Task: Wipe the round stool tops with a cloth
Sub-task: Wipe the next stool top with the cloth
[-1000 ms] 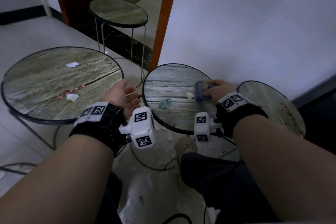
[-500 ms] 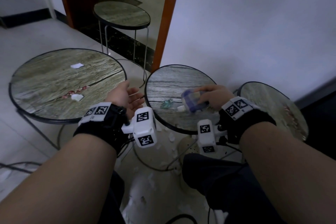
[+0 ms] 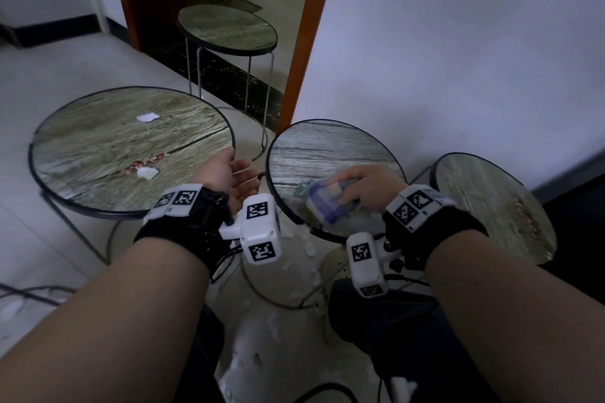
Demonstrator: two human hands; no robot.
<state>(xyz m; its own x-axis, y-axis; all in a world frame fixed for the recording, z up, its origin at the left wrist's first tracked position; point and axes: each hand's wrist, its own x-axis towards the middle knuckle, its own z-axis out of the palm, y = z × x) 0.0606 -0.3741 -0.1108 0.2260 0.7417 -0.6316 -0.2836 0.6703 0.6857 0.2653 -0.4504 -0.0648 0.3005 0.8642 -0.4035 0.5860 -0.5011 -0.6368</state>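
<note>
My right hand (image 3: pixel 363 186) holds a blue and white cloth (image 3: pixel 330 203) pressed on the near part of the middle round stool top (image 3: pixel 320 150). A small green scrap (image 3: pixel 301 190) lies just left of the cloth. My left hand (image 3: pixel 229 177) hangs palm up with relaxed fingers in the gap between the middle stool and the large left stool top (image 3: pixel 108 141), holding nothing. The left top carries white paper bits (image 3: pixel 147 117) and reddish crumbs (image 3: pixel 145 162). A third stool top (image 3: pixel 491 199) stands to the right, with reddish crumbs on it.
A fourth round stool (image 3: pixel 226 26) stands farther back by the orange door frame (image 3: pixel 304 42). A white wall runs along the right. White scraps (image 3: pixel 307 249) litter the tiled floor under the stools, and cables lie near my knees.
My right hand has dragged the cloth from the right middle of the stool top toward its near edge and leftward, up to the green scrap. My left hand has stayed in place.
</note>
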